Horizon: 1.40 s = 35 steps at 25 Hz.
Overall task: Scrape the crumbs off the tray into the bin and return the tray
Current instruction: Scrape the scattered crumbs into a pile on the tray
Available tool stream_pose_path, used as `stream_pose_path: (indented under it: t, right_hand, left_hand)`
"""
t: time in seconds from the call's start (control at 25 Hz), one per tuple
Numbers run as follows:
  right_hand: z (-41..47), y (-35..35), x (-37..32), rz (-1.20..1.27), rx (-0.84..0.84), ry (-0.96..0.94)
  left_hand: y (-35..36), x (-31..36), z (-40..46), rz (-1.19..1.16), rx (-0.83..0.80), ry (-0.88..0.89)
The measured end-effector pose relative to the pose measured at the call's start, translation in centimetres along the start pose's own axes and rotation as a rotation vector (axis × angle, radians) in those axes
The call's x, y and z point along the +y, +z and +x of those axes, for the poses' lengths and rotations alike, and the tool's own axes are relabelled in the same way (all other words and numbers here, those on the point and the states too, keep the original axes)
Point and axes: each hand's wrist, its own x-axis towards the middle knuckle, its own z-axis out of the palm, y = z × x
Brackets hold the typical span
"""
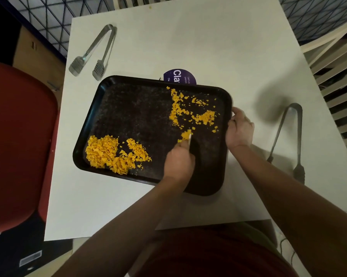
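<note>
A black tray point(140, 116) lies on the white table point(188, 41). Yellow crumbs sit in a big pile point(108, 152) at its near left corner, and more crumbs point(190, 110) are scattered at the far right. My left hand point(179, 160) is over the tray's near right part and grips a thin white scraper point(189, 139), whose tip touches a small clump of crumbs. My right hand point(238, 126) holds the tray's right rim. No bin is in view.
Metal tongs point(94, 54) lie at the table's far left, and a second pair of tongs point(288, 136) lies to the right of the tray. A purple round sticker point(179, 76) peeks out behind the tray. A red chair point(18, 140) stands left of the table.
</note>
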Motion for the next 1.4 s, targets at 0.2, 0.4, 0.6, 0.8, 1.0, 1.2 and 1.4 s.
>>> stream_pose_path:
  t: [0.2,0.4,0.6,0.8,1.0,1.2,1.4]
  right_hand:
    - [0.1,-0.1,0.0,0.009,0.005,-0.003]
    - [0.1,-0.1,0.0,-0.004,-0.001,0.003]
    - [0.0,-0.2,-0.1,0.014,0.0,-0.003]
    - [0.0,-0.1,-0.1,-0.001,0.004,-0.015]
    - [-0.1,-0.3,-0.3,0.015,0.004,-0.002]
    - [-0.1,-0.7,-0.4,0.119,0.007,0.058]
    - [0.9,-0.7,-1.5,0.05,-0.019,0.131]
  left_hand:
    - [1.6,3.1,-1.1,-0.026,-0.138,0.175]
    - [2.3,4.7,0.8,-0.1,-0.108,0.099]
    - [1.3,1.8,1.1,-0.104,0.057,0.012]
    - [2.5,2.2,-0.7,-0.009,-0.082,0.2]
    - [0.9,0.1,0.2,-0.017,0.053,0.069]
    - [-1.7,-3.5,0.1,0.018,0.151,-0.009]
    - [0.1,-0.4,0.2,0.031,0.007,0.166]
